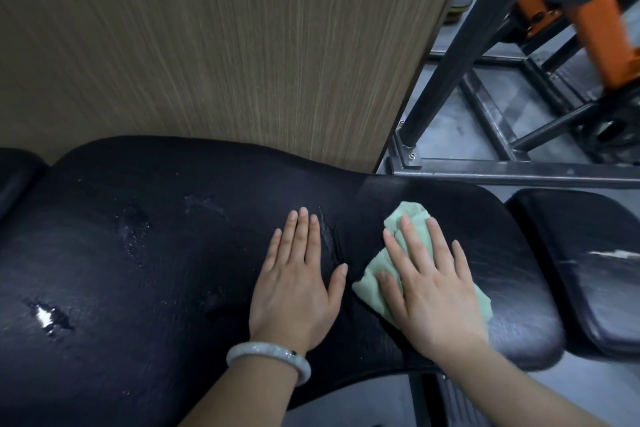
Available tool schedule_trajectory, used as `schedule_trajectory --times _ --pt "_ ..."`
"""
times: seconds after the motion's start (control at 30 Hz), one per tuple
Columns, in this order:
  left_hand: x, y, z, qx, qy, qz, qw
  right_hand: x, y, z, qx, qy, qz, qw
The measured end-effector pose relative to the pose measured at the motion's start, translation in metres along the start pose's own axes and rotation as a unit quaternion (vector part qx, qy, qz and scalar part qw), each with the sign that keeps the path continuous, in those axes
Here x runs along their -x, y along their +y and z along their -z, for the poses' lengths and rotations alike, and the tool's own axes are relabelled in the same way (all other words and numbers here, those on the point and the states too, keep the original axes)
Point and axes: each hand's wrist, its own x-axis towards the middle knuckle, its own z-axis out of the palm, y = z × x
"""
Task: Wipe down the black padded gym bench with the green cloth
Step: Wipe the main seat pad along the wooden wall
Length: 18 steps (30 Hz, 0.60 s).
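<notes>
Head view: nearest the camera, the left wrist carries a pale bangle. Left hand lies flat on the black padded bench, fingers straight and together, thumb out, holding nothing. Just to its right, the right hand presses palm-down on the green cloth, fingers straight and spread, not curled around it; the cloth is crumpled under the palm, toward the bench's right end. Worn, cracked patches show on the pad's left side. A separate black pad sits right of the bench. Beyond stand a wood-grain panel and a black and orange machine frame on grey floor.
</notes>
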Motion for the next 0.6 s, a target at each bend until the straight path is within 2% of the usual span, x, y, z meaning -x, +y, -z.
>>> schedule_trajectory --times 0.27,0.6 --pt "0.0 0.001 0.002 0.018 -0.006 0.002 1.0 0.041 -0.007 0.001 -0.008 -0.011 -0.005 1.0" --pt "0.0 0.001 0.001 0.007 0.001 0.004 1.0 -0.005 -0.012 -0.002 -0.006 0.001 -0.003 1.0"
